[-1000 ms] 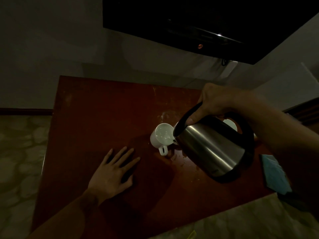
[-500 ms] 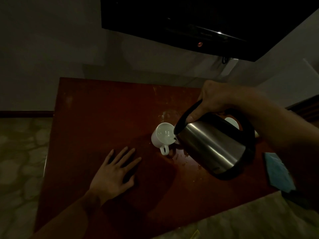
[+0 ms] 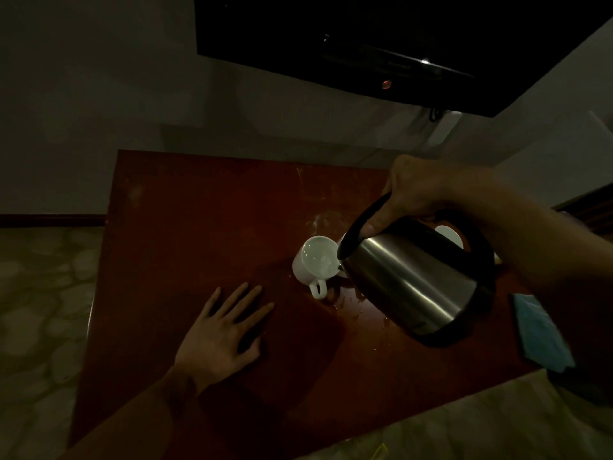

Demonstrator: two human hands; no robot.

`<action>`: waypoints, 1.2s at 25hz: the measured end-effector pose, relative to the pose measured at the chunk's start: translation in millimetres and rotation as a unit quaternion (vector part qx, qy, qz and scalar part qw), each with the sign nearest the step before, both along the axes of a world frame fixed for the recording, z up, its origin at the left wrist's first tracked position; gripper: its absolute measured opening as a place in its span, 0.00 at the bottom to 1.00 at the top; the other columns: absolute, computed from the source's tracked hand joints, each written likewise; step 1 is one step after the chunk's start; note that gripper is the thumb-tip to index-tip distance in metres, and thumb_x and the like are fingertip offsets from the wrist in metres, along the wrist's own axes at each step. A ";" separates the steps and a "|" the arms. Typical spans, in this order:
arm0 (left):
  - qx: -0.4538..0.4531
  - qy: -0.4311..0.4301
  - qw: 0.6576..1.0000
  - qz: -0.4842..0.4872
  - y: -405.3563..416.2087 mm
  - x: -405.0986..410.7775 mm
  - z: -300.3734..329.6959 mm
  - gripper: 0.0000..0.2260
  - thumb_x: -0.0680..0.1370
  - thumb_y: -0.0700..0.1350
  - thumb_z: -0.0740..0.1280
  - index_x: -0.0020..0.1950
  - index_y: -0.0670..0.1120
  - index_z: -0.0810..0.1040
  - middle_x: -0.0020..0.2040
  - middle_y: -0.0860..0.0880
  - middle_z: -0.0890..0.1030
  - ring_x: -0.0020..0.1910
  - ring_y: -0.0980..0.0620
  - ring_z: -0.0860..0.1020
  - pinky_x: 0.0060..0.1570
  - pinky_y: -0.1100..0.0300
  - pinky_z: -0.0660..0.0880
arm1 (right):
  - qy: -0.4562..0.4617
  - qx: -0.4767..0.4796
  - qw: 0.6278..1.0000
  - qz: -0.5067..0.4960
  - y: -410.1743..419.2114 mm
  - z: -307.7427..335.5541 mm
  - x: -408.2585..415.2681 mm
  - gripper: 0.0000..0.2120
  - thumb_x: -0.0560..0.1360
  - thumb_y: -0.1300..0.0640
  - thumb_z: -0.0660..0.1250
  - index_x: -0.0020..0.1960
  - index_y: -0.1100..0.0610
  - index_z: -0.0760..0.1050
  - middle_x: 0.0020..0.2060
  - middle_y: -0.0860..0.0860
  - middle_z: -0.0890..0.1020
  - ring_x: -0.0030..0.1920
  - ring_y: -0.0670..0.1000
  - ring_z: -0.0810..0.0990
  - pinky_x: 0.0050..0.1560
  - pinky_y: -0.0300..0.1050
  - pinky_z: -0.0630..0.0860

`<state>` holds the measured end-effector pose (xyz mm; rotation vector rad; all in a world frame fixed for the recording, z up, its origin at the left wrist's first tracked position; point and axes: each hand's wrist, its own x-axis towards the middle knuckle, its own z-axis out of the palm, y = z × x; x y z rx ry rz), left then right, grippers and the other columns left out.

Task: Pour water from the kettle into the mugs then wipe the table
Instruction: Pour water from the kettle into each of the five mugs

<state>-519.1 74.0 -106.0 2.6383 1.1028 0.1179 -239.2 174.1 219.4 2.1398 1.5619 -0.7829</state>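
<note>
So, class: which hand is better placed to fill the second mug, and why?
The right hand: it grips the kettle, tilted at the first mug, with the second mug just behind. The left hand lies flat on the table.

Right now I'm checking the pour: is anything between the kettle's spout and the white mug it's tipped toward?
Nothing visible is. The right hand holds the kettle tilted, its spout right at the rim of the white mug. The left hand rests flat on the table, off to the mug's side.
</note>
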 end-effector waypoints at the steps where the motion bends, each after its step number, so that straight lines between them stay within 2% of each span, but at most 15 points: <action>1: 0.001 0.000 1.000 0.000 -0.1 -0.1 -0.3 0.28 0.82 0.66 0.50 0.81 0.61 0.54 0.82 0.50 0.55 0.81 0.47 0.50 0.74 0.38 0.47 | 0.001 0.000 1.000 0.000 0.4 -0.6 -0.2 0.31 0.53 0.40 0.83 0.46 0.60 0.80 0.38 0.55 0.83 0.37 0.53 0.80 0.39 0.49 0.76; 4: 0.003 -0.002 1.000 0.000 0.1 -0.2 0.2 0.28 0.82 0.66 0.51 0.81 0.61 0.55 0.82 0.50 0.56 0.81 0.47 0.51 0.75 0.39 0.46 | 0.008 0.001 1.000 0.001 1.1 -2.5 -1.9 0.31 0.52 0.40 0.84 0.45 0.59 0.80 0.36 0.57 0.84 0.34 0.56 0.80 0.37 0.50 0.78; 7: 0.009 0.002 1.000 -0.001 -0.2 0.7 -0.8 0.29 0.81 0.66 0.51 0.81 0.61 0.54 0.82 0.49 0.56 0.81 0.47 0.51 0.75 0.39 0.44 | 0.022 -0.003 1.000 -0.006 0.0 -4.1 -1.6 0.39 0.48 0.38 0.82 0.49 0.63 0.82 0.42 0.63 0.86 0.35 0.58 0.81 0.40 0.51 0.80; 11: 0.012 0.006 1.000 -0.001 0.0 0.2 -0.4 0.29 0.81 0.67 0.50 0.81 0.61 0.54 0.82 0.49 0.56 0.81 0.47 0.51 0.74 0.39 0.45 | 0.023 0.002 1.000 -0.002 0.2 -2.5 -1.5 0.38 0.50 0.37 0.81 0.50 0.64 0.83 0.41 0.63 0.86 0.35 0.57 0.80 0.40 0.51 0.79; 14: 0.009 0.006 1.000 -0.001 0.0 0.7 -0.4 0.29 0.81 0.66 0.51 0.81 0.60 0.56 0.82 0.49 0.57 0.81 0.47 0.51 0.74 0.39 0.46 | 0.013 0.005 1.000 0.005 -1.5 -0.4 -1.4 0.37 0.53 0.38 0.81 0.51 0.64 0.83 0.44 0.61 0.87 0.46 0.64 0.85 0.49 0.56 0.82; 16: 0.008 0.006 1.000 -0.001 0.9 0.6 -0.8 0.29 0.81 0.67 0.51 0.81 0.60 0.55 0.82 0.49 0.56 0.81 0.47 0.50 0.74 0.39 0.45 | 0.014 0.005 1.000 0.004 -1.4 1.4 -2.1 0.40 0.50 0.37 0.80 0.51 0.66 0.83 0.45 0.62 0.87 0.47 0.64 0.85 0.50 0.57 0.82; 19: 0.013 0.012 1.000 -0.008 0.7 0.7 -0.2 0.29 0.81 0.67 0.50 0.81 0.60 0.56 0.82 0.48 0.57 0.81 0.46 0.51 0.74 0.39 0.46 | 0.004 0.002 1.000 -0.003 -0.6 3.8 -2.8 0.38 0.49 0.36 0.80 0.47 0.63 0.83 0.41 0.61 0.87 0.40 0.59 0.84 0.47 0.54 0.82; 22: 0.011 0.012 1.000 -0.004 0.8 0.6 -0.4 0.29 0.81 0.67 0.50 0.81 0.60 0.55 0.82 0.49 0.56 0.81 0.47 0.50 0.74 0.39 0.44 | 0.003 0.021 1.000 -0.009 -0.4 4.5 -1.4 0.30 0.55 0.40 0.82 0.44 0.63 0.82 0.34 0.59 0.84 0.33 0.55 0.80 0.38 0.49 0.77; 23: 0.010 0.012 1.000 -0.002 0.3 1.0 -0.4 0.29 0.81 0.67 0.51 0.81 0.61 0.55 0.82 0.49 0.56 0.81 0.47 0.50 0.75 0.40 0.44 | 0.005 0.026 1.000 -0.010 -0.8 3.7 -0.8 0.30 0.57 0.40 0.82 0.44 0.64 0.82 0.35 0.60 0.84 0.33 0.55 0.80 0.37 0.48 0.76; 25: 0.006 0.009 1.000 0.003 -0.7 1.5 -0.2 0.29 0.81 0.66 0.53 0.81 0.61 0.55 0.82 0.49 0.56 0.81 0.48 0.49 0.75 0.40 0.43 | 0.021 0.037 0.999 -0.016 -2.7 1.6 0.0 0.31 0.58 0.41 0.83 0.47 0.65 0.82 0.41 0.62 0.86 0.38 0.58 0.82 0.40 0.50 0.78; 27: 0.004 0.007 1.000 0.005 -1.1 2.1 0.7 0.29 0.81 0.65 0.54 0.81 0.61 0.56 0.82 0.50 0.56 0.81 0.48 0.50 0.75 0.40 0.44 | 0.037 0.053 0.998 -0.027 -5.3 -0.5 2.8 0.30 0.58 0.42 0.83 0.48 0.62 0.81 0.40 0.60 0.85 0.40 0.57 0.83 0.38 0.49 0.78; 28: 0.003 0.007 1.000 0.004 -0.9 2.3 1.0 0.29 0.81 0.65 0.55 0.81 0.60 0.56 0.82 0.49 0.56 0.81 0.48 0.50 0.75 0.40 0.44 | 0.046 0.062 0.996 -0.033 -7.2 -1.3 4.9 0.29 0.58 0.41 0.83 0.47 0.61 0.81 0.37 0.57 0.84 0.38 0.55 0.82 0.36 0.47 0.76; 30: 0.005 0.007 1.000 0.005 -1.1 2.7 0.9 0.29 0.81 0.65 0.55 0.81 0.60 0.57 0.82 0.49 0.56 0.81 0.48 0.50 0.75 0.40 0.46 | 0.064 0.073 0.994 -0.040 -11.7 -3.1 10.0 0.35 0.55 0.37 0.81 0.47 0.64 0.81 0.32 0.55 0.81 0.29 0.51 0.77 0.30 0.44 0.72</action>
